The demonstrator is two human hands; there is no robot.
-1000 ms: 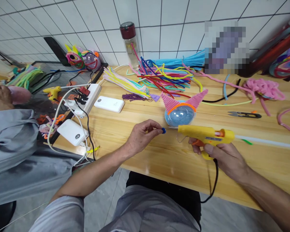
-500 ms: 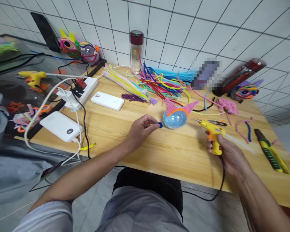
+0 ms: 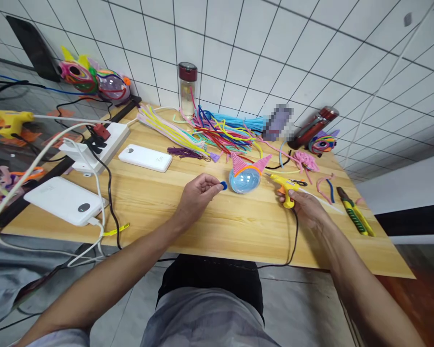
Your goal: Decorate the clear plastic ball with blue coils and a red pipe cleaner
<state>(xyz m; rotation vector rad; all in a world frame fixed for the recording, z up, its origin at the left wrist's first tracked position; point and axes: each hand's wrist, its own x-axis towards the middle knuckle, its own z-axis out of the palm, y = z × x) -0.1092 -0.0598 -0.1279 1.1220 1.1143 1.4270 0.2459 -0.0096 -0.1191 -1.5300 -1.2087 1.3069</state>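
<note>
My left hand [image 3: 199,196] pinches a small dark blue disc [image 3: 223,185] between thumb and fingertips. Just right of the disc, a clear ball with light blue inside [image 3: 245,180] sits on the table, topped by two pink ribbed ears [image 3: 239,165] and an orange band. My right hand [image 3: 305,206] grips a yellow hot glue gun [image 3: 287,186] by its handle. The nozzle points left toward the ball, with a gap between them. A white glue stick [image 3: 323,201] sticks out of the gun's rear, and its black cord hangs over the table's front edge.
Coloured pipe cleaners [image 3: 224,130] lie along the back beside a glass bottle [image 3: 187,91]. A power strip [image 3: 108,144], white power banks [image 3: 144,158] and loose cables occupy the left. Yellow-green pliers [image 3: 355,212] and a leaning dark red flask [image 3: 313,127] are right.
The view has swung, so most things appear farther left. The glue gun has come slightly nearer the ball. My left hand still holds the blue disc beside it.
</note>
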